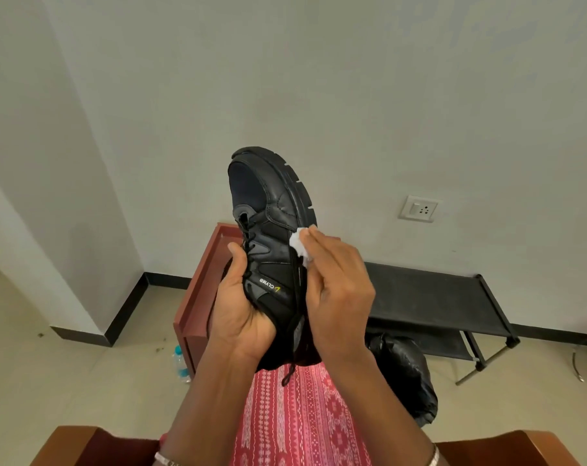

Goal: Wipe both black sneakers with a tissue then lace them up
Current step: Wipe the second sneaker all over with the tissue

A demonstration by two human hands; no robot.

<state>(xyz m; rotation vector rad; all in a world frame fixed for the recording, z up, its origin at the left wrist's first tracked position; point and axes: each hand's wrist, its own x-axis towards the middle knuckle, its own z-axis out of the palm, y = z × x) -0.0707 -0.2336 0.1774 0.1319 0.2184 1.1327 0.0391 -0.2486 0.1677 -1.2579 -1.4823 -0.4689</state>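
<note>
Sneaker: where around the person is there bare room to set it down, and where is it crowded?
Bare: the rack top, right of the table; the floor between skirting and table. Crowded: a bottle stands by the table's near corner, and a bag fills the floor before the rack.

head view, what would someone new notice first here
A black sneaker is held up at the centre of the view, toe pointing away and sole turned to the right. The left hand grips its heel end, while the right hand presses a white tissue against its side near the sole. Behind, a black two-tier rack stands against the wall at the right, below a white wall socket.
</note>
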